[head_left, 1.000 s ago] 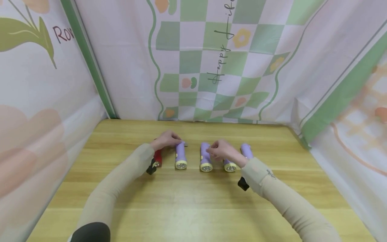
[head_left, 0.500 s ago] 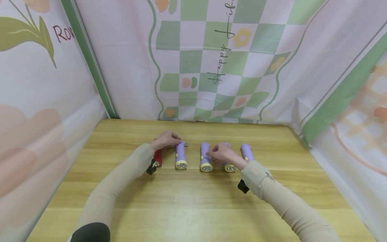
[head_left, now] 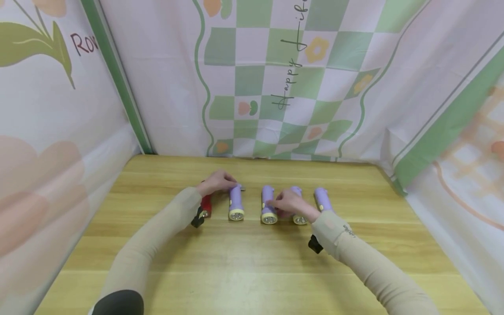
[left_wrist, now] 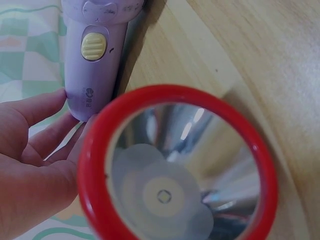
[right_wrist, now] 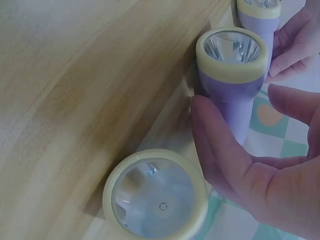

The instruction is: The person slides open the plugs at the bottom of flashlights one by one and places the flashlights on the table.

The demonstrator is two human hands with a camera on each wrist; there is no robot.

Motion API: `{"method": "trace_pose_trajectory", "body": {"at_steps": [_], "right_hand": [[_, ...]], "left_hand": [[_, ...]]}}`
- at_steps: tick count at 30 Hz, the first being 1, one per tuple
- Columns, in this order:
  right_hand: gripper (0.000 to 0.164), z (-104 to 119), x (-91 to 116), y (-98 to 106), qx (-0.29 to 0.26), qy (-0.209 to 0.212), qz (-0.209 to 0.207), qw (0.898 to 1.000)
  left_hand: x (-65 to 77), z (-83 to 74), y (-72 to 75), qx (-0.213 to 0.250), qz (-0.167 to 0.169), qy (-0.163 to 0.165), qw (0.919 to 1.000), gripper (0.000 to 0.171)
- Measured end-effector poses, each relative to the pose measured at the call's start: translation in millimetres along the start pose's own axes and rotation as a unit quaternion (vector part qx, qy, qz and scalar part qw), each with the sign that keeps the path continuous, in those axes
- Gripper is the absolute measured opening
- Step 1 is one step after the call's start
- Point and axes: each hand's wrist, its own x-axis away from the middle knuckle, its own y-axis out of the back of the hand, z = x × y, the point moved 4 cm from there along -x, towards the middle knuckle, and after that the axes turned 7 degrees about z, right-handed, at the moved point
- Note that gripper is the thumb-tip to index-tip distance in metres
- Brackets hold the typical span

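In the head view, my left hand pinches the tail end of a purple flashlight with a cream rim. Its thumb and fingers meet around that end in the left wrist view, below the cream switch. A red flashlight lies partly under the left wrist, and its reflector fills the front of the left wrist view. My right hand is beside a second purple flashlight, thumb and fingers apart around its side near the head. Another purple flashlight is partly hidden beneath this hand.
A further purple flashlight lies to the right, its head hidden by the right sleeve. All rest in a row on the wooden table, lenses facing me. Patterned cloth hangs behind the table and along both sides.
My right hand has shifted slightly toward me along the second purple flashlight, uncovering the tail of the one to its right. The left hand and the flashlights stay in place.
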Motion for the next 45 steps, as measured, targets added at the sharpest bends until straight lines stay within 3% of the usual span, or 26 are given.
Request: {"method": "trace_pose_trajectory", "body": {"at_steps": [33,45], "right_hand": [[0.045,0.9,-7.5,-5.8,0.014,-0.020,-0.007,1.000],[0.037,-0.6,-9.6,-6.5,0.003,-0.016,-0.008,1.000]], "left_hand": [[-1.2,0.7,-1.4,0.001,0.000,0.009,1.0000,0.035],[-2.5,1.9,-0.9,0.000,-0.002,0.004,1.0000,0.033]]}}
